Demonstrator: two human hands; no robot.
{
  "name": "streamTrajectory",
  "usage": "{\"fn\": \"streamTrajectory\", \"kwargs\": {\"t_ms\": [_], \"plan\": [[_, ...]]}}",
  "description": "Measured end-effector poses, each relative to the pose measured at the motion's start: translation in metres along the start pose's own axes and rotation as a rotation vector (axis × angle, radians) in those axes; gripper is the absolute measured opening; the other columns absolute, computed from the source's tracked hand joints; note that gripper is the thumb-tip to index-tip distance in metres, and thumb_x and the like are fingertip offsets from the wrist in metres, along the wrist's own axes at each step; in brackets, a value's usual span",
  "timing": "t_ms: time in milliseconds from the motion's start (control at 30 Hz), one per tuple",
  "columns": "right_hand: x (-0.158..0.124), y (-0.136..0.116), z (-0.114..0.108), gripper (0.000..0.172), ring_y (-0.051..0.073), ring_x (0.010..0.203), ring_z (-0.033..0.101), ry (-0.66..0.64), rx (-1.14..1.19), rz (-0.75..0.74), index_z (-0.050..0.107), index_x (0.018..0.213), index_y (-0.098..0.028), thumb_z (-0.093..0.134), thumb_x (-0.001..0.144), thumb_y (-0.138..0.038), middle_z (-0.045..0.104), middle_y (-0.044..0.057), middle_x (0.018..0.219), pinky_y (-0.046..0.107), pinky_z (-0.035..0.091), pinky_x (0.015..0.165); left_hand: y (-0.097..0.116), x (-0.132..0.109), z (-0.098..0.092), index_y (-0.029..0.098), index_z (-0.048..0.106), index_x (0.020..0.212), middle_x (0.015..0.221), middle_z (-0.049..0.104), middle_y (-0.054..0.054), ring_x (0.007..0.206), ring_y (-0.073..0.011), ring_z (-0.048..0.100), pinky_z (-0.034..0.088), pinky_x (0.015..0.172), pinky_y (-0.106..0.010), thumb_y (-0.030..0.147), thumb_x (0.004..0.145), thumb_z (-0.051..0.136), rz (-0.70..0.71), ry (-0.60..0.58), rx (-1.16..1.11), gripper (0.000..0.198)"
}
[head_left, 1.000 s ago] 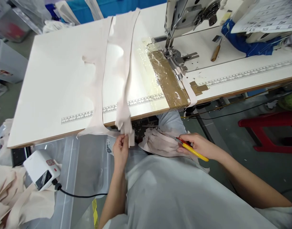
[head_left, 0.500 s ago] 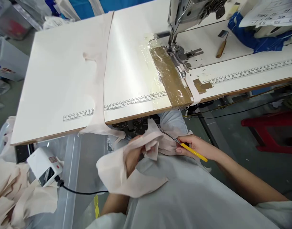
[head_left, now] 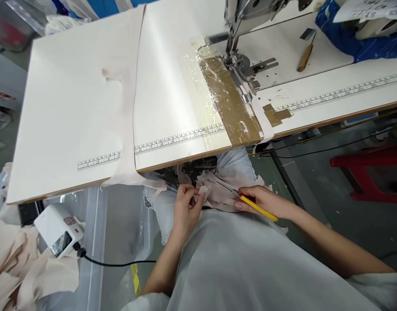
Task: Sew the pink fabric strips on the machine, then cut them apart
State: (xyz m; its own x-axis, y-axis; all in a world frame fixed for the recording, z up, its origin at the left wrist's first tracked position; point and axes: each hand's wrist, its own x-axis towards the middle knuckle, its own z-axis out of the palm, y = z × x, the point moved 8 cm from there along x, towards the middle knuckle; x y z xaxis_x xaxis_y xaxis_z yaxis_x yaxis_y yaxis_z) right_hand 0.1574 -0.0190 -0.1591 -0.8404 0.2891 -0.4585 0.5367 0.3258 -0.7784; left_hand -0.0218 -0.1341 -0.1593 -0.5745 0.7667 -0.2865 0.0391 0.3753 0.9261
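Note:
My left hand pinches a corner of pale pink fabric bunched in my lap, just below the table's front edge. My right hand is closed round yellow-handled thread snips, whose blades point left into the same fabric. Another pale pink fabric piece lies flat across the white sewing table and hangs over its front edge.
A sewing machine stands at the back right, with brown tape in front of its needle. A wooden-handled tool lies beyond. A white device with a black cable sits low left, beside a fabric pile. A red stool is at right.
The long fabric strip has come off the table and down into my lap. My left hand has shifted right and now pinches the bunched fabric near the snips.

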Motion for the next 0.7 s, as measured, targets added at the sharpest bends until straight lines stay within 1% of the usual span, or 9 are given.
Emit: {"fn": "streamTrajectory", "kwargs": {"t_ms": [33, 67, 167, 200, 267, 333, 467, 567, 700], "plan": [[0.001, -0.003, -0.001, 0.054, 0.013, 0.060, 0.034, -0.016, -0.011, -0.009, 0.032, 0.067, -0.023, 0.047, 0.087, -0.072, 0.032, -0.005, 0.063, 0.025, 0.026, 0.055, 0.012, -0.001, -0.002, 0.019, 0.067, 0.073, 0.093, 0.061, -0.006, 0.062, -0.0109, 0.051, 0.042, 0.057, -0.025, 0.040, 0.078, 0.074, 0.053, -0.016, 0.031, 0.023], [0.003, -0.007, -0.002, 0.053, 0.013, 0.060, 0.035, -0.031, -0.022, -0.020, 0.033, 0.068, -0.023, 0.045, 0.087, -0.071, 0.034, -0.005, 0.063, 0.025, 0.027, 0.055, 0.020, -0.003, -0.001, 0.019, 0.065, 0.074, 0.087, 0.063, -0.005, 0.056, -0.0102, 0.050, 0.041, 0.053, -0.025, 0.043, 0.082, 0.071, 0.060, -0.059, 0.024, 0.025], [0.006, -0.017, -0.007, 0.051, 0.014, 0.061, 0.037, -0.083, -0.042, -0.060, 0.036, 0.072, -0.023, 0.041, 0.089, -0.071, 0.039, -0.003, 0.065, 0.025, 0.028, 0.055, 0.022, -0.008, 0.011, 0.020, 0.061, 0.080, 0.054, 0.060, 0.001, 0.042, -0.0115, 0.049, 0.040, 0.045, -0.024, 0.053, 0.086, 0.065, -0.125, -0.266, -0.155, 0.034], [0.007, -0.019, -0.009, 0.050, 0.014, 0.060, 0.037, -0.105, -0.047, -0.068, 0.036, 0.072, -0.023, 0.041, 0.089, -0.070, 0.039, -0.003, 0.065, 0.025, 0.027, 0.055, 0.021, -0.009, 0.016, 0.019, 0.061, 0.082, 0.049, 0.058, 0.002, 0.041, -0.0133, 0.053, 0.043, 0.046, -0.024, 0.057, 0.084, 0.066, -0.190, -0.320, -0.221, 0.037], [0.010, -0.022, -0.011, 0.050, 0.013, 0.059, 0.035, -0.158, -0.054, -0.073, 0.035, 0.072, -0.023, 0.042, 0.088, -0.070, 0.038, -0.004, 0.064, 0.025, 0.026, 0.053, 0.020, -0.011, 0.020, 0.018, 0.062, 0.084, 0.051, 0.064, 0.000, 0.048, -0.0177, 0.064, 0.051, 0.052, -0.027, 0.060, 0.079, 0.071, -0.267, -0.375, -0.319, 0.043], [0.013, -0.024, -0.010, 0.051, 0.013, 0.059, 0.033, -0.226, -0.050, -0.071, 0.034, 0.070, -0.023, 0.043, 0.088, -0.070, 0.037, -0.004, 0.064, 0.024, 0.026, 0.053, 0.019, -0.011, 0.021, 0.017, 0.063, 0.084, 0.055, 0.068, -0.002, 0.055, -0.0201, 0.069, 0.054, 0.055, -0.027, 0.060, 0.074, 0.075, -0.306, -0.374, -0.371, 0.046], [0.020, -0.030, -0.005, 0.049, 0.012, 0.059, 0.032, -0.339, -0.033, -0.080, 0.035, 0.069, -0.022, 0.044, 0.088, -0.067, 0.036, -0.004, 0.065, 0.024, 0.027, 0.052, 0.011, -0.010, 0.019, 0.016, 0.063, 0.079, 0.056, 0.069, -0.003, 0.054, -0.0211, 0.071, 0.054, 0.051, -0.026, 0.062, 0.068, 0.079, -0.373, -0.339, -0.407, 0.050], [0.024, -0.034, -0.003, 0.049, 0.011, 0.058, 0.031, -0.373, -0.032, -0.090, 0.037, 0.067, -0.022, 0.047, 0.087, -0.066, 0.034, -0.005, 0.063, 0.024, 0.026, 0.051, 0.006, -0.010, 0.015, 0.016, 0.064, 0.078, 0.058, 0.070, -0.003, 0.054, -0.0203, 0.071, 0.053, 0.049, -0.024, 0.062, 0.064, 0.082, -0.403, -0.302, -0.432, 0.052], [0.026, -0.037, -0.001, 0.052, 0.010, 0.057, 0.031, -0.377, -0.031, -0.078, 0.038, 0.065, -0.022, 0.047, 0.086, -0.068, 0.032, -0.005, 0.061, 0.024, 0.025, 0.050, 0.001, -0.009, 0.011, 0.015, 0.065, 0.078, 0.057, 0.070, -0.002, 0.053, -0.0193, 0.070, 0.052, 0.049, -0.023, 0.062, 0.064, 0.082, -0.402, -0.285, -0.437, 0.052]]}}
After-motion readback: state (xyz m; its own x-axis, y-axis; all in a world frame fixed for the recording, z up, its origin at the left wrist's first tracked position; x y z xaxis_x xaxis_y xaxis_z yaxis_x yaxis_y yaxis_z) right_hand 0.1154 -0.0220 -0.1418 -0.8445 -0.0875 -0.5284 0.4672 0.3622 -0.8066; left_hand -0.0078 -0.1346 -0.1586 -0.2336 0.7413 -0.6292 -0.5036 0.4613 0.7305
